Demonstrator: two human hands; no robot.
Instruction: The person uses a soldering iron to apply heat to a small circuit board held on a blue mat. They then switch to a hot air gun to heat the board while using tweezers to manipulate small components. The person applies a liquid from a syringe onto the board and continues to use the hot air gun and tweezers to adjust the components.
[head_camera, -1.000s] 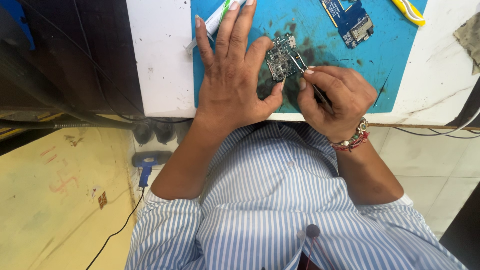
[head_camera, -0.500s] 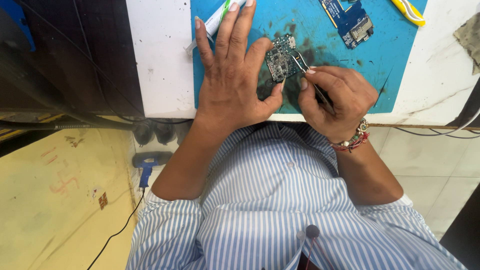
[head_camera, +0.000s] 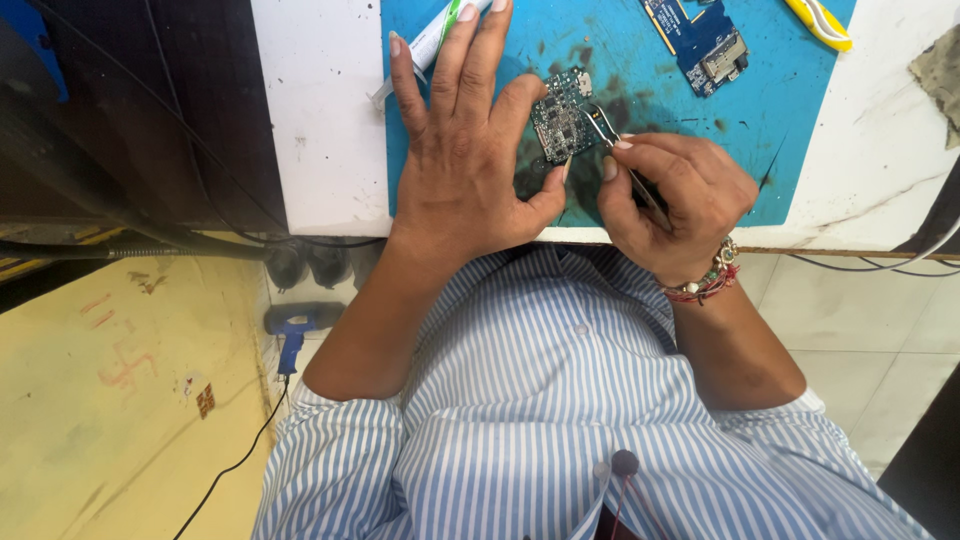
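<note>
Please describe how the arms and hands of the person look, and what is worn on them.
Both arms are bare below short sleeves of a shirt with blue and white stripes. The left hand wears nothing that shows. At the wrist of the right hand sit beaded bracelets, red with some lighter beads. No gloves, no watch visible.

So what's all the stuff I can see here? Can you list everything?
Mat: one, blue, on the white table.
Table: one, white, top of view.
Small board: one, dark green, on the mat between the hands.
Tweezers: one, metal, tips at the small board.
Blue board: one, top of the mat.
Tube: one, white and green, under the left fingers.
Yellow tool: one, mat's top right corner.
Blue tool: one, on the floor.
Shirt: one, blue-and-white striped.
Bracelet: one, beaded, right wrist.
Left hand: steadies the small board.
Right hand: holds the tweezers.
</note>
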